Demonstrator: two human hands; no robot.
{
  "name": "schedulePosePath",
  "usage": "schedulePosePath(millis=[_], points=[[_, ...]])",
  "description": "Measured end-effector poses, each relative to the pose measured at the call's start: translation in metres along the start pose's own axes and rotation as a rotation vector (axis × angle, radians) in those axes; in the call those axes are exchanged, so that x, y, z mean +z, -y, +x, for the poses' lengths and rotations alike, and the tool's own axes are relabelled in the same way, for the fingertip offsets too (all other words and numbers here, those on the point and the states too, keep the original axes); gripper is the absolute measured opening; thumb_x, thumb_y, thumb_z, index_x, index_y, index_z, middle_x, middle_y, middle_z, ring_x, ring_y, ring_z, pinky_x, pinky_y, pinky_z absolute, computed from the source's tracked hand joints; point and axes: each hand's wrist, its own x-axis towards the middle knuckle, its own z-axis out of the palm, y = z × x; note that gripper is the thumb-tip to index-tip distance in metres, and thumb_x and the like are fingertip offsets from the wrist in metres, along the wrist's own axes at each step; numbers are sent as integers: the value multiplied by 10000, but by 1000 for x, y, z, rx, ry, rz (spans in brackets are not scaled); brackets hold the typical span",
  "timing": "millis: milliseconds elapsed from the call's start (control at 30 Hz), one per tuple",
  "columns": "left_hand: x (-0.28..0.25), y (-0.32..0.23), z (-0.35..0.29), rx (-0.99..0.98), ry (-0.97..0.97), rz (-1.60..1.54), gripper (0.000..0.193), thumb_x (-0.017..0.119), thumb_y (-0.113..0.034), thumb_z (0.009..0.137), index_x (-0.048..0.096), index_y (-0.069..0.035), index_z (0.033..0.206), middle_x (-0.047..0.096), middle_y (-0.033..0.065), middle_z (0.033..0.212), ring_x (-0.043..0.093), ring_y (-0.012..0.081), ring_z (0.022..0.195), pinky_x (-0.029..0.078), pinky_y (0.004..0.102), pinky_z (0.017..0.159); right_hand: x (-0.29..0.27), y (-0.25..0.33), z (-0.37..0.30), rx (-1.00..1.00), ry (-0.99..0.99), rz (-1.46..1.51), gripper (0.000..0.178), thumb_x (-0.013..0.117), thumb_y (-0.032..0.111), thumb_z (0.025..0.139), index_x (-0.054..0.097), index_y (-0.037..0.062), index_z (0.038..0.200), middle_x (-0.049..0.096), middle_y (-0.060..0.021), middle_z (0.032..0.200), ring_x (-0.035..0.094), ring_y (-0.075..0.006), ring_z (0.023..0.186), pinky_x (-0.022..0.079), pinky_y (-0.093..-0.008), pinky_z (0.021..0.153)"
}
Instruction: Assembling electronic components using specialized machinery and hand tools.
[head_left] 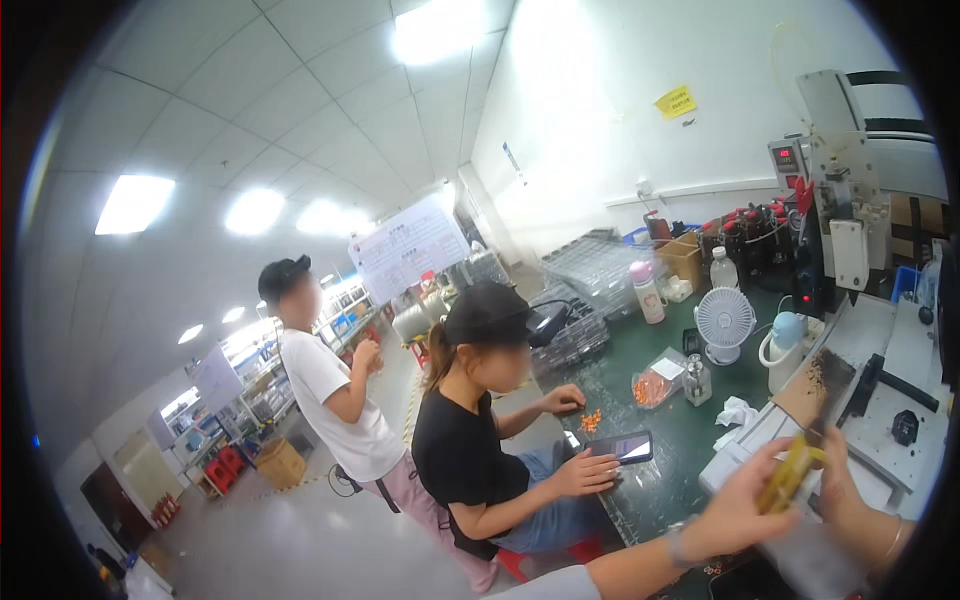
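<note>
My left hand [745, 510] reaches in from the lower edge, its fingers closed round a yellow hand tool [790, 472] with a dark end pointing up; motion blur hides its exact kind. Close beside that tool is my right hand [848, 495], smeared, so its grip and anything in it cannot be made out. Just beyond both hands a brown board [815, 388] with dark crumbs on it leans against a pale metal machine bed [862, 335]. A small black part [904, 428] rests on the bed, near a black bar [905, 387].
A seated person [480, 420] handles a phone [632, 448] and orange bits [591, 421] at the green table [655, 500]. Another person [335, 390] stands behind. A white fan [724, 322], glass bottle [697, 380], crumpled tissue [737, 411] and stacked clear trays [600, 270] are on the table.
</note>
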Motion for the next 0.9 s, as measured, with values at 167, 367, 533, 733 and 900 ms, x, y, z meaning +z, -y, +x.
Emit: schedulePosePath(millis=[167, 367, 533, 733, 900], points=[[-37, -69, -14, 622, -339, -60, 673, 673, -198, 790, 292, -37, 1320, 485, 62, 877, 533, 148, 574, 458, 248, 402, -7, 8, -12, 50, 7, -241, 660, 387, 431, 880, 271, -40, 1327, 374, -188, 1161, 395, -277, 1023, 319, -408, 916], [-65, -85, -48, 381, -205, -2, 809, 603, -364, 785, 190, 34, 1356, 427, 111, 938, 506, 164, 624, 508, 318, 443, 11, 22, 14, 182, 54, -111, 390, 501, 223, 834, 450, -4, 1147, 458, -156, 1060, 444, -249, 1001, 350, -348, 906], [-18, -29, -17, -268, 121, -64, 910, 691, -318, 723, 152, -28, 1396, 395, 80, 953, 489, 113, 659, 524, 271, 577, -4, 6, -1, 105, 10, -209, 351, 576, 145, 750, 502, 9, 1065, 501, -132, 970, 496, -251, 911, 402, -346, 831], [-11, -8, -11, -212, 154, -115, 920, 689, -415, 743, 167, -21, 1391, 392, 87, 972, 491, 152, 724, 527, 348, 653, 4, -9, -1, -19, 50, -267, 347, 554, 113, 736, 537, -13, 1058, 568, -170, 940, 550, -307, 876, 443, -398, 795], [-10, 15, 2, -72, 41, -6, 912, 687, -421, 742, 182, -28, 1392, 432, 97, 1034, 512, 189, 879, 463, 343, 808, -4, 17, 4, 253, 209, 231, 426, 543, 231, 823, 478, -62, 1127, 568, -118, 933, 551, -238, 897, 440, -361, 815]])
